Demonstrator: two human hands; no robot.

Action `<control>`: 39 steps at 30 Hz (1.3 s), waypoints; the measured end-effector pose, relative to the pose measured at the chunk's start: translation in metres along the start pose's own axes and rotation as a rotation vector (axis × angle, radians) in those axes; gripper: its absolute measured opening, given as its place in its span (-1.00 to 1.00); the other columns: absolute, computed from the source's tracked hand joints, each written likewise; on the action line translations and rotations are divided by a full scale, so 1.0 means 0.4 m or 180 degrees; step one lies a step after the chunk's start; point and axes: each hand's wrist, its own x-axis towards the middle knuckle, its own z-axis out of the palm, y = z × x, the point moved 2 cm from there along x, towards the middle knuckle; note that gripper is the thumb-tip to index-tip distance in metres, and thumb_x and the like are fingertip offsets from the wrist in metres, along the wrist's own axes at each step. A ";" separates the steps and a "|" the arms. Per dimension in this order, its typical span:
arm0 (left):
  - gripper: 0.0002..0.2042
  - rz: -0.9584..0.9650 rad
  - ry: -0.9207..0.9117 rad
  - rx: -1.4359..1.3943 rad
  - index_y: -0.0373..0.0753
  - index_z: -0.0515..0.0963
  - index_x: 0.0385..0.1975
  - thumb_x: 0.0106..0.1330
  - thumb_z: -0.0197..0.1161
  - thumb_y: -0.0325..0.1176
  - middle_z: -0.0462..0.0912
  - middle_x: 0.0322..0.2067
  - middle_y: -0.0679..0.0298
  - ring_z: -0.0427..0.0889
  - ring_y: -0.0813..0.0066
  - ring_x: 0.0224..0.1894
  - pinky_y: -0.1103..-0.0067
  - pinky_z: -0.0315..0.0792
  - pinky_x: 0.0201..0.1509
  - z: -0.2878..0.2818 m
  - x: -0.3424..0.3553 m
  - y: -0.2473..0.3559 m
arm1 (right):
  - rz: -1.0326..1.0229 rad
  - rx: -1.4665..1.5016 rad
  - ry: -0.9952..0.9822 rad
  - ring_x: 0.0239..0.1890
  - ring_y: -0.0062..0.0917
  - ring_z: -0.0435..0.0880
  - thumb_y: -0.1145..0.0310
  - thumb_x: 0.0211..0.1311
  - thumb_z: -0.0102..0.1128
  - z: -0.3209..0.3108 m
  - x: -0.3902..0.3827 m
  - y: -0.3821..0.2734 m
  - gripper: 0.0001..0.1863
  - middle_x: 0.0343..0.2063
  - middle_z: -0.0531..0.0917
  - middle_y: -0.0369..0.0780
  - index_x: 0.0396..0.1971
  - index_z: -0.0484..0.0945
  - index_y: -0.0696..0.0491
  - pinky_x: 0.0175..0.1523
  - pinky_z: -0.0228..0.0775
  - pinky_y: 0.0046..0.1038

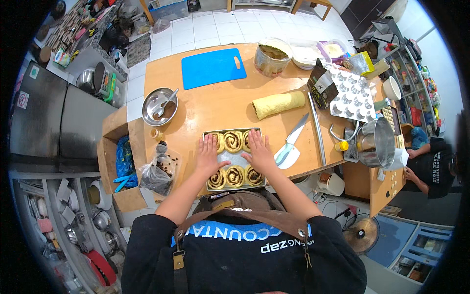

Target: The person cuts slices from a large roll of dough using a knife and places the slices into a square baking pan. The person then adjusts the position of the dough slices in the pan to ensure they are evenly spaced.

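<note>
A rectangular metal baking pan (232,160) sits at the table's near edge, holding spiral dough rolls with dark filling in two rows. Bare metal shows between the far row (233,141) and the near row (235,176). My left hand (209,155) lies over the pan's left side, fingers stretched out by the far left roll. On the other side my right hand (259,151) rests flat-fingered, its fingers partly covering the far right roll. Neither hand grips anything. Beyond the pan lies an uncut dough log (279,105).
A knife (293,135) lies on a dough scraper (287,156) right of the pan. Farther back are a blue cutting board (214,68), a steel bowl with spoon (160,106) and a muffin tin (352,94). A mixer bowl (376,142) stands at right, near another person (433,166).
</note>
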 end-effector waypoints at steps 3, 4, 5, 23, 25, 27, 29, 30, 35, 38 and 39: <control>0.13 -0.0104 -0.0280 0.0033 -0.43 -0.07 0.39 0.07 -0.09 0.51 -0.16 0.44 -0.01 -0.29 0.16 0.50 0.21 -0.46 0.51 -0.011 0.000 0.006 | -0.0229 0.0045 -0.0125 0.48 -0.26 -0.11 -0.11 0.27 0.03 0.019 -0.005 -0.031 -0.08 0.43 -0.02 -0.08 0.40 -0.09 0.17 0.49 -0.30 -0.15; 0.11 0.0138 -0.0026 0.0050 -0.42 -0.06 0.39 0.08 -0.09 0.50 -0.15 0.44 0.01 -0.28 0.17 0.50 0.21 -0.45 0.51 -0.005 -0.005 0.003 | -0.0363 0.0172 -0.0112 0.48 -0.25 -0.09 -0.10 0.28 0.03 0.027 -0.012 -0.047 -0.09 0.43 -0.01 -0.08 0.40 -0.08 0.17 0.49 -0.27 -0.17; 0.10 0.0382 0.0227 0.0067 -0.41 -0.05 0.39 0.09 -0.10 0.49 -0.13 0.44 0.02 -0.27 0.19 0.50 0.21 -0.44 0.51 -0.001 -0.011 0.000 | -0.0465 0.0066 -0.0016 0.47 -0.26 -0.04 -0.09 0.27 0.03 0.032 -0.020 -0.061 -0.11 0.42 0.02 -0.08 0.39 -0.05 0.17 0.49 -0.24 -0.20; -0.20 0.1259 -0.0569 -0.1215 -0.37 0.29 0.19 0.11 0.27 0.17 0.38 0.19 0.00 0.35 0.13 0.26 0.28 0.22 0.33 0.001 -0.144 0.012 | -0.0622 0.1030 -0.0485 0.06 -0.20 0.50 0.22 0.20 0.16 0.098 -0.071 -0.141 -0.59 -0.02 0.54 -0.08 0.00 0.50 0.12 0.12 0.37 -0.27; -0.24 0.1212 -0.0974 -0.0909 -0.34 0.37 0.10 0.07 0.29 0.19 0.44 0.08 0.04 0.41 0.15 0.17 0.28 0.33 0.21 0.010 -0.136 0.015 | -0.0642 0.0841 -0.0720 0.04 -0.19 0.50 0.21 0.20 0.16 0.096 -0.064 -0.165 -0.58 -0.05 0.55 -0.08 0.00 0.50 0.12 0.12 0.37 -0.27; -0.25 0.1306 -0.0131 -0.0747 -0.33 0.39 0.07 0.06 0.29 0.20 0.44 0.04 0.07 0.43 0.16 0.13 0.28 0.35 0.17 0.019 -0.149 0.015 | -0.0681 0.0692 -0.0834 -0.01 -0.18 0.50 0.16 0.21 0.16 0.088 -0.069 -0.172 -0.54 -0.10 0.54 -0.08 0.03 0.47 0.12 0.10 0.37 -0.25; -0.26 0.1382 0.0707 -0.0575 -0.32 0.41 0.04 0.05 0.30 0.21 0.45 -0.01 0.10 0.45 0.17 0.09 0.28 0.37 0.13 0.021 -0.159 0.016 | -0.0704 0.0726 -0.0442 -0.01 -0.19 0.51 0.15 0.22 0.14 0.080 -0.087 -0.173 -0.53 -0.09 0.53 -0.08 0.04 0.46 0.12 0.10 0.38 -0.25; -0.27 0.1271 -0.0011 -0.0712 -0.35 0.39 0.04 0.07 0.30 0.17 0.44 0.01 0.05 0.43 0.10 0.10 0.28 0.35 0.15 -0.005 -0.153 0.030 | -0.0683 0.0757 -0.0041 -0.01 -0.20 0.51 0.13 0.24 0.13 0.073 -0.093 -0.160 -0.52 -0.08 0.52 -0.08 0.05 0.45 0.12 0.09 0.38 -0.26; -0.16 0.0964 -0.0818 -0.1110 -0.42 0.28 0.19 0.09 0.27 0.20 0.33 0.17 -0.07 0.27 0.02 0.28 0.28 0.17 0.34 -0.021 -0.121 0.020 | -0.0520 0.0889 -0.0370 0.05 -0.20 0.49 0.12 0.23 0.16 0.069 -0.086 -0.142 -0.47 -0.02 0.50 -0.07 0.11 0.40 0.13 0.12 0.36 -0.23; -0.02 0.1001 0.0630 -0.0511 -0.44 0.13 0.31 0.11 0.16 0.31 0.11 0.34 -0.11 0.02 0.04 0.43 0.27 -0.08 0.47 -0.020 -0.092 -0.016 | -0.0551 0.0690 0.0057 0.17 -0.22 0.38 0.05 0.25 0.11 0.054 -0.070 -0.137 -0.38 0.10 0.42 -0.07 0.19 0.31 0.11 0.23 0.22 -0.23; 0.02 0.0777 0.0169 -0.0325 -0.40 0.04 0.35 0.11 0.08 0.37 0.00 0.39 -0.06 -0.08 0.10 0.46 0.27 -0.22 0.49 -0.016 -0.073 -0.024 | -0.0573 0.0372 0.0177 0.27 -0.24 0.29 0.00 0.26 0.07 0.052 -0.063 -0.130 -0.32 0.21 0.34 -0.08 0.26 0.24 0.09 0.33 0.09 -0.23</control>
